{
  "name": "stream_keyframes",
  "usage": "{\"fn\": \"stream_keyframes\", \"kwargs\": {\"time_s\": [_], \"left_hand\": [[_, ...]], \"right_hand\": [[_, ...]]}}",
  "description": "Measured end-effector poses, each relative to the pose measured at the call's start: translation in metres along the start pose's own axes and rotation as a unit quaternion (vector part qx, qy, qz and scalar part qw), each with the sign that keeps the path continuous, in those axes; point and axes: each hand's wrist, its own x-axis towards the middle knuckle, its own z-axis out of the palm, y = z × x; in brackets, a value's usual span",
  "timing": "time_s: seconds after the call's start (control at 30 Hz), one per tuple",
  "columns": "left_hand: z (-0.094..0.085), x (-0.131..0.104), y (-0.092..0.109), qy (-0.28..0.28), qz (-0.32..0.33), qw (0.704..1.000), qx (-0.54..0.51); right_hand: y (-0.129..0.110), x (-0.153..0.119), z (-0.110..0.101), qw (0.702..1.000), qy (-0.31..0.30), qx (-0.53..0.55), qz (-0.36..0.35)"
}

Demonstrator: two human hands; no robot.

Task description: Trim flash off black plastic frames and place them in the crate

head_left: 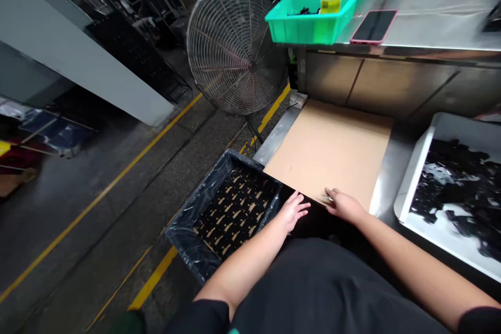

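A tan cardboard sheet (pixel 329 146) lies flat on the metal bench. At its near edge my right hand (pixel 346 206) is closed around a small, thin, shiny metal tool (pixel 327 198), whose kind I cannot make out; only its tip shows past the fingers. My left hand (pixel 293 211) holds nothing, its fingers spread just off the sheet's near left corner. Below and left of that hand is a crate lined with dark plastic (pixel 188 242). Inside the crate, black parts (pixel 235 209) lie in neat rows over a tan layer.
On the right a white tray (pixel 409 182) holds a heap of loose black parts (pixel 462 182). A green bin (pixel 301 28) and a phone (pixel 374 26) rest on the metal shelf above the bench. A large caged fan (pixel 238 47) stands beyond the crate, on a floor with yellow lines.
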Motion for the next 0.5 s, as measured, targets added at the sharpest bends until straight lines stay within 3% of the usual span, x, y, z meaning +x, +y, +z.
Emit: {"fn": "stream_keyframes", "kwargs": {"time_s": [0.17, 0.37, 0.43, 0.5], "left_hand": [[0.029, -0.013, 0.003, 0.036, 0.054, 0.997, -0.040], [0.084, -0.032, 0.030, -0.056, 0.128, 0.985, -0.104], [0.099, -0.033, 0.040, -0.044, 0.162, 0.979, -0.114], [0.102, -0.030, 0.048, -0.002, 0.193, 0.974, -0.122]], "right_hand": [[-0.013, -0.005, -0.042, 0.998, 0.039, -0.001, -0.052], [-0.041, -0.039, -0.095, 0.983, 0.129, 0.019, -0.131], [-0.047, -0.054, -0.104, 0.976, 0.144, 0.033, -0.163], [-0.050, -0.068, -0.109, 0.968, 0.149, 0.053, -0.195]]}}
